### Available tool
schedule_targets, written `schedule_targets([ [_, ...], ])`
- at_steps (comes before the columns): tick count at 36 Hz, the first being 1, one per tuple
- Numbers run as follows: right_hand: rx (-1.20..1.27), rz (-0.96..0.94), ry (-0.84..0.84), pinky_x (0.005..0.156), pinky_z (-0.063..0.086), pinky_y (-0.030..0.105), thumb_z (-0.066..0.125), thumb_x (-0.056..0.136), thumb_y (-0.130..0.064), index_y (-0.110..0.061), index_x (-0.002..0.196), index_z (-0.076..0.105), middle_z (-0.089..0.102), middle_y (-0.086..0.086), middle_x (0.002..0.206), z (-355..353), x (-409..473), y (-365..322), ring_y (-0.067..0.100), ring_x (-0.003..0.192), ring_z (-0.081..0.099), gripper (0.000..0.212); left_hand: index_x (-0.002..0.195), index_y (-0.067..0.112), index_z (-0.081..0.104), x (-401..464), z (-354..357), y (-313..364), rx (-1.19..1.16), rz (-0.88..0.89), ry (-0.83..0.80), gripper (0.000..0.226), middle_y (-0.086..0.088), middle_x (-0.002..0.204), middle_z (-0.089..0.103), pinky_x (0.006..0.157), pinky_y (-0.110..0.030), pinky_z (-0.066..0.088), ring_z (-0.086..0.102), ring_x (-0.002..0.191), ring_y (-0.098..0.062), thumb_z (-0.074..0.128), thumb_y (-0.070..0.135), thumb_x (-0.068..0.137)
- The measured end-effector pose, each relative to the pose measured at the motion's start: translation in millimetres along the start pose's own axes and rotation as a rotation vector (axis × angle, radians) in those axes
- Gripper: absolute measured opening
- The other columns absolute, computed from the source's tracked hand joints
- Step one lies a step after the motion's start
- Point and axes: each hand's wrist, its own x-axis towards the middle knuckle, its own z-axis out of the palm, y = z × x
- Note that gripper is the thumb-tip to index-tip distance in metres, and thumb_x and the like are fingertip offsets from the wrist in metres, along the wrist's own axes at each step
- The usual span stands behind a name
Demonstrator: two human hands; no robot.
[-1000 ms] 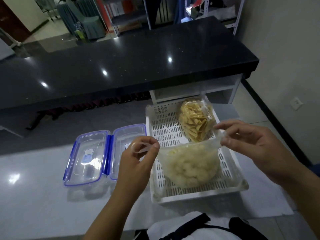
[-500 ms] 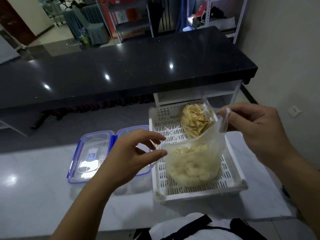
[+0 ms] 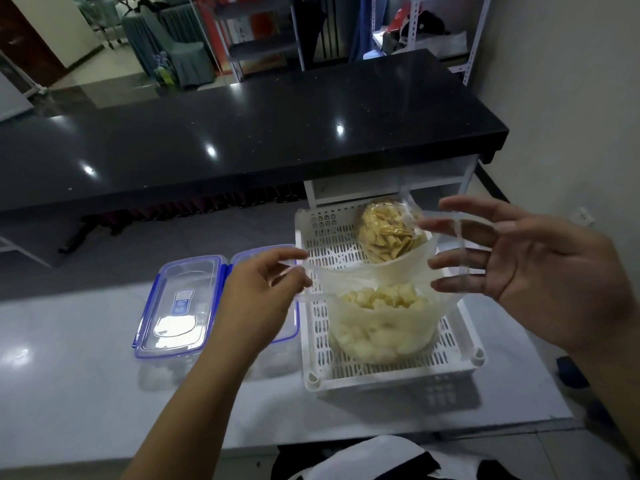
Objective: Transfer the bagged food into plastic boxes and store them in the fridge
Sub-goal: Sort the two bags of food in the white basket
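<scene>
A clear bag of pale cubed food (image 3: 381, 323) stands in the white slotted basket (image 3: 398, 379), its mouth stretched wide. My left hand (image 3: 256, 299) pinches the bag's left handle loop. My right hand (image 3: 526, 268) has its fingers spread straight, with the right handle loop hooked over them. Behind it, a second bag of yellow strip-shaped food (image 3: 388, 233) lies at the basket's far end. Two clear plastic boxes with blue-edged lids sit left of the basket: one (image 3: 180, 303) in full view, the other (image 3: 263, 258) mostly hidden by my left hand.
The basket and boxes rest on a white glossy counter (image 3: 86, 393). A long black counter (image 3: 242, 133) runs across behind it. A pale wall (image 3: 571, 98) stands close on the right. Shelves and chairs fill the far room.
The bag's mouth has been pulled wider. My right hand went from pinching the bag's edge to spread fingers with the loop over them. My left hand now pinches the left loop.
</scene>
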Motion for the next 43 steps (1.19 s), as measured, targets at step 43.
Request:
schedule_targets([
  [43, 0.126, 0.291, 0.029, 0.086, 0.054, 0.056, 0.039, 0.091, -0.065, -0.025, 0.14, 0.056, 0.055, 0.014, 0.144, -26, -16, -14, 0.044, 0.127, 0.055, 0.065, 0.146, 0.037, 0.047, -29, -14, 22, -0.684, -0.091, -0.506, 0.081, -0.001, 0.151, 0.05, 0.091, -0.06, 0.054, 0.059, 0.123, -0.047, 0.069, 0.068, 0.074],
])
